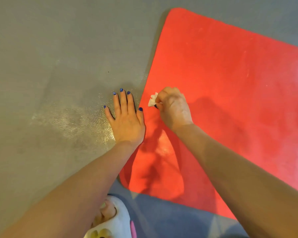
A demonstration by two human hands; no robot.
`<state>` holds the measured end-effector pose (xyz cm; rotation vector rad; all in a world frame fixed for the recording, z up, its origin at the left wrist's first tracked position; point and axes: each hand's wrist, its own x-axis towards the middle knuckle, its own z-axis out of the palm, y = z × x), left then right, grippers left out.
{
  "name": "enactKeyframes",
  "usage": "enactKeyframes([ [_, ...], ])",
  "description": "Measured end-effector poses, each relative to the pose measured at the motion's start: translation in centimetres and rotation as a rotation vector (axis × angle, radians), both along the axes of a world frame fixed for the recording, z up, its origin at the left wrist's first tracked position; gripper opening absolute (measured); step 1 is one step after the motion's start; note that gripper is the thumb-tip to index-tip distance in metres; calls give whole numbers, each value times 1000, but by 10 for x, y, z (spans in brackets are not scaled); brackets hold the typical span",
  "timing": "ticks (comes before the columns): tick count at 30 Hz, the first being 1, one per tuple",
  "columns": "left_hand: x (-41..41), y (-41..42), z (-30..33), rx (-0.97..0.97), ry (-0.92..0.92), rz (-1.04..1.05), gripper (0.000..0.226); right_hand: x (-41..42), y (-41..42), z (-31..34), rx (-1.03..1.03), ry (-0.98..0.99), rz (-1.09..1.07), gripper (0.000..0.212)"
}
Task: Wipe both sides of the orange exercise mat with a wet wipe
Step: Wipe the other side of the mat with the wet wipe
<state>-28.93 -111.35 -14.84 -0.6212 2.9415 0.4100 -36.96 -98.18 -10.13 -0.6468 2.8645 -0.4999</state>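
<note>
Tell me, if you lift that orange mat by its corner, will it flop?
Probably it bends. The orange exercise mat lies thin and flat on the floor, so it looks soft and light. Its damp sheen near the wet wipe may make it slippery.

orange mat (230, 93) cut off at right edge; wet wipe (152, 100) mostly buried in right hand (173, 108); slipper (115, 219) clipped at bottom.

Orange exercise mat (222, 100): looking like matt foam, fine-grained, faint pale smears showing toward 3 o'clock. Floor (41, 66): grey, mostly matt, pebbled texture glinting glossy at 9 o'clock of the left hand (126, 121). Wet wipe (152, 100): white, crumpled, soft cloth-like. Slipper (117, 220) at 6 o'clock: white, smooth.
</note>
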Motion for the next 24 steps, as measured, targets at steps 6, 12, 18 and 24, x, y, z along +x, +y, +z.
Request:
enactKeyframes([
  [6,0,-1,4,35,-6,11,62,28,33,-3,-134,63,-242,9],
  [12,0,1,0,32,45,28,63,5,-28,-13,-198,22,-214,14],
  [18,1,1,1,19,47,38,62,-27,17,-19,-208,74,26,18],
  [24,2,2,0,-23,87,9,60,-17,3,-23,-341,138,-422,14],
])
